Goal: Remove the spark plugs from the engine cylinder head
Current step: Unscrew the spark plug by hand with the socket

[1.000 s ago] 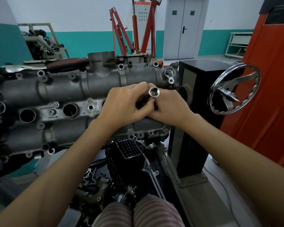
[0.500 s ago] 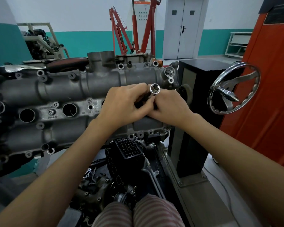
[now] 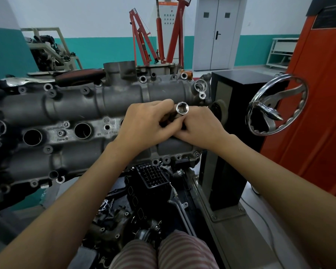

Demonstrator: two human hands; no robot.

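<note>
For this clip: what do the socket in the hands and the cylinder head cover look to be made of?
Socket: bright polished metal, probably chromed steel, judging by its mirror-like rim and sharp highlights.
Cylinder head cover: dull grey cast metal, likely aluminium, with a matte, slightly grainy surface, rounded cast shapes and bolt bosses. The alloy itself cannot be confirmed by sight.

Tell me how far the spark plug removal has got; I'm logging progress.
Two plug wells on the cylinder head gape open; whether plugs remain inside can't be seen. In hand: left hand and right hand grip a socket over the rightmost well. Left: that plug, perhaps others.
</note>
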